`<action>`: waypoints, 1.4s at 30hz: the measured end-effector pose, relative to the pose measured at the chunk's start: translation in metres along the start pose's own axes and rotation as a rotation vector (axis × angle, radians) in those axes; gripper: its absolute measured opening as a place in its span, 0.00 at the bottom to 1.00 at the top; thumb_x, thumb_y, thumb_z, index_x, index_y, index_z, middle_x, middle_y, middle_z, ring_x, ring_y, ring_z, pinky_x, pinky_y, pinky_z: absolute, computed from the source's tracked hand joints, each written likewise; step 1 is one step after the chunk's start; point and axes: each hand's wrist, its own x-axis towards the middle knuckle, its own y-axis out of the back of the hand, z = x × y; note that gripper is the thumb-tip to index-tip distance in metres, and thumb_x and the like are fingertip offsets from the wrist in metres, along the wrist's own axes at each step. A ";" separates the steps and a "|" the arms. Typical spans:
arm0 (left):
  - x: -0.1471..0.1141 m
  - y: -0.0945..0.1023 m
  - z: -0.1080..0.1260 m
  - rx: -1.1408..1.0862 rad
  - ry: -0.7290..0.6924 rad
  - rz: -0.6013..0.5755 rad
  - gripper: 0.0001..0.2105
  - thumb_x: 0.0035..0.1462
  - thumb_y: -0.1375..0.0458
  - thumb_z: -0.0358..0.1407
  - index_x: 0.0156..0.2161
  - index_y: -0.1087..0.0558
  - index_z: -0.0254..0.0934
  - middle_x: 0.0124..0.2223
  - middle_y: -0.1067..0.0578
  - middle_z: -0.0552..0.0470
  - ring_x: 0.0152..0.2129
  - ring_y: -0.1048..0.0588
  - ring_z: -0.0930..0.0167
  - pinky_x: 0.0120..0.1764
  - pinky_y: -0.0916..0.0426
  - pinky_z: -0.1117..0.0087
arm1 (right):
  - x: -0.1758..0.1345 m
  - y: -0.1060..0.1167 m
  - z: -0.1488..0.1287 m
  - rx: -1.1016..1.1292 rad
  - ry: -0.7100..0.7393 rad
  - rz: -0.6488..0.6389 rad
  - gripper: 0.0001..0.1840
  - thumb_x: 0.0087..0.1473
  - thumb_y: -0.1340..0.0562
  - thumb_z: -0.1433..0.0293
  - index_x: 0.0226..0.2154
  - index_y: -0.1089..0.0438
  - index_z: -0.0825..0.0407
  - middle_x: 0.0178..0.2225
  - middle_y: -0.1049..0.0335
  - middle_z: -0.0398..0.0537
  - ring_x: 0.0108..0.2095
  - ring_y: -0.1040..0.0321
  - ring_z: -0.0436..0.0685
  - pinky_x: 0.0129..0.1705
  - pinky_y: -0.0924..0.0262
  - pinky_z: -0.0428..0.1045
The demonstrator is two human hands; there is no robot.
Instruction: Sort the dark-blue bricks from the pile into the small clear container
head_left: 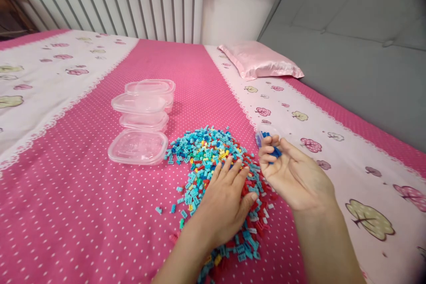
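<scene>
A heap of small plastic building bricks (189,191) in light blue, blue, red, yellow, green and white lies on the bedspread. My left hand (224,206) rests palm down on this heap, fingers extended and slightly apart, hiding part of it. To the right, my right hand (293,168) is turned palm up with its fingers curled. Dark blue bricks (276,153) show between its fingers and palm. Just behind the fingers is a small clear container (260,138) with more blue bricks in it, partly hidden by the hand.
Several clear plastic containers (138,147) stand in a row left of the heap. A few loose bricks (159,210) are scattered beside it. Farther back are a pink pillow (261,60), a grey padded headboard (346,40) and a white radiator (133,2).
</scene>
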 end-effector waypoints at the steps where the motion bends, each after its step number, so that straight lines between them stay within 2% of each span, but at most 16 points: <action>1: 0.000 0.003 0.001 -0.003 -0.011 0.000 0.22 0.61 0.58 0.43 0.59 0.43 0.40 0.63 0.45 0.46 0.61 0.56 0.64 0.59 0.55 0.50 | 0.000 0.000 0.000 0.000 0.000 0.002 0.12 0.59 0.53 0.75 0.30 0.37 0.56 0.29 0.38 0.44 0.24 0.40 0.44 0.23 0.37 0.39; 3: 0.000 0.008 0.000 0.016 -0.004 0.041 0.21 0.60 0.56 0.42 0.58 0.42 0.43 0.62 0.43 0.48 0.61 0.57 0.62 0.58 0.55 0.48 | 0.000 -0.001 -0.001 0.000 0.002 0.007 0.11 0.59 0.53 0.75 0.31 0.37 0.55 0.29 0.38 0.44 0.24 0.40 0.44 0.22 0.38 0.39; 5: -0.001 0.015 -0.005 0.057 0.063 0.139 0.21 0.59 0.53 0.41 0.56 0.40 0.43 0.61 0.41 0.47 0.61 0.54 0.60 0.58 0.54 0.47 | 0.000 -0.001 -0.002 0.002 0.002 0.011 0.11 0.59 0.52 0.75 0.31 0.37 0.55 0.29 0.38 0.44 0.24 0.39 0.44 0.22 0.38 0.39; 7: -0.002 0.024 -0.013 0.092 0.199 0.249 0.19 0.58 0.52 0.37 0.54 0.36 0.39 0.56 0.35 0.44 0.58 0.44 0.60 0.55 0.46 0.50 | 0.000 -0.002 -0.003 0.003 0.010 0.020 0.10 0.58 0.52 0.75 0.31 0.37 0.55 0.29 0.37 0.44 0.24 0.39 0.44 0.22 0.38 0.39; 9: -0.005 0.034 -0.021 0.119 0.381 0.300 0.16 0.57 0.53 0.33 0.50 0.33 0.35 0.48 0.28 0.42 0.48 0.32 0.62 0.48 0.37 0.57 | 0.000 -0.002 -0.005 0.001 0.022 0.031 0.11 0.58 0.52 0.75 0.30 0.37 0.54 0.29 0.37 0.43 0.23 0.39 0.44 0.22 0.39 0.39; 12: -0.012 0.046 -0.028 0.199 0.572 0.204 0.13 0.55 0.54 0.31 0.43 0.30 0.37 0.39 0.25 0.45 0.36 0.26 0.63 0.37 0.34 0.63 | 0.000 -0.002 -0.007 0.003 0.033 0.043 0.11 0.58 0.52 0.75 0.29 0.37 0.54 0.29 0.37 0.43 0.23 0.40 0.44 0.21 0.39 0.39; 15: -0.016 0.051 -0.029 0.261 0.663 0.090 0.12 0.53 0.53 0.30 0.38 0.29 0.40 0.34 0.24 0.47 0.32 0.26 0.62 0.33 0.36 0.64 | 0.001 -0.001 -0.007 0.007 0.029 0.041 0.11 0.58 0.52 0.75 0.29 0.37 0.54 0.29 0.37 0.43 0.23 0.41 0.44 0.21 0.40 0.39; 21: -0.011 0.044 -0.031 0.257 0.646 0.076 0.12 0.50 0.50 0.30 0.38 0.27 0.42 0.35 0.23 0.48 0.33 0.26 0.61 0.33 0.37 0.65 | 0.001 0.000 -0.006 -0.018 0.025 0.032 0.10 0.58 0.51 0.74 0.29 0.37 0.54 0.29 0.38 0.43 0.22 0.41 0.43 0.19 0.43 0.38; 26: -0.007 0.036 -0.035 0.277 0.603 0.063 0.11 0.48 0.47 0.30 0.36 0.27 0.43 0.36 0.23 0.48 0.32 0.26 0.62 0.32 0.36 0.65 | 0.000 -0.001 -0.005 -0.022 0.027 0.031 0.10 0.59 0.51 0.74 0.29 0.37 0.54 0.28 0.38 0.43 0.22 0.41 0.43 0.20 0.41 0.38; 32: -0.005 0.032 -0.033 0.344 0.638 0.089 0.07 0.48 0.47 0.31 0.33 0.28 0.42 0.33 0.24 0.49 0.30 0.26 0.63 0.29 0.37 0.68 | 0.002 -0.001 0.001 -0.015 0.039 0.056 0.09 0.58 0.51 0.75 0.30 0.38 0.55 0.28 0.38 0.44 0.22 0.40 0.44 0.21 0.39 0.38; 35: -0.006 0.033 -0.032 0.329 0.645 0.090 0.06 0.48 0.47 0.31 0.32 0.30 0.40 0.34 0.24 0.48 0.30 0.26 0.64 0.29 0.37 0.69 | 0.004 -0.001 0.006 0.010 0.047 0.102 0.09 0.57 0.51 0.76 0.31 0.38 0.56 0.29 0.37 0.46 0.26 0.36 0.45 0.24 0.35 0.39; 38: -0.007 0.037 -0.032 0.271 0.631 0.159 0.05 0.49 0.48 0.31 0.33 0.31 0.39 0.34 0.24 0.48 0.30 0.26 0.65 0.30 0.37 0.68 | 0.004 -0.002 0.013 0.028 0.039 0.110 0.08 0.56 0.50 0.77 0.31 0.37 0.55 0.29 0.36 0.47 0.31 0.33 0.48 0.33 0.31 0.41; 42: -0.005 0.043 -0.026 0.036 0.497 0.402 0.04 0.51 0.47 0.33 0.33 0.31 0.37 0.31 0.26 0.51 0.28 0.27 0.69 0.31 0.35 0.69 | 0.003 -0.004 0.026 0.047 -0.030 0.063 0.08 0.57 0.50 0.75 0.31 0.36 0.55 0.30 0.35 0.48 0.36 0.31 0.50 0.43 0.31 0.46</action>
